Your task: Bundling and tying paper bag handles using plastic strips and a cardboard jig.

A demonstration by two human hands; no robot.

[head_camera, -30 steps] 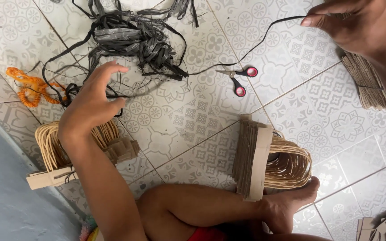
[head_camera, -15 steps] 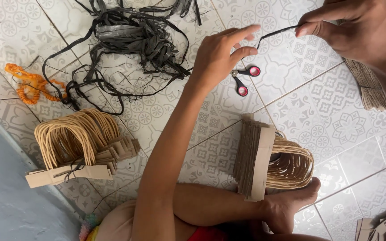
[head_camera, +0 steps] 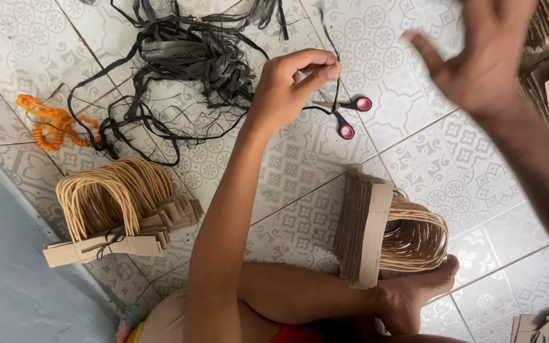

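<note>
Left hand is pinching a thin black strand above red-handled scissors lying on the tiled floor; right hand is hovering open, blurred.

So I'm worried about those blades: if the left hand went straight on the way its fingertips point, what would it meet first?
Probably the scissors: the left hand, pinching a black strand, points right toward them, though height is unclear.
</note>
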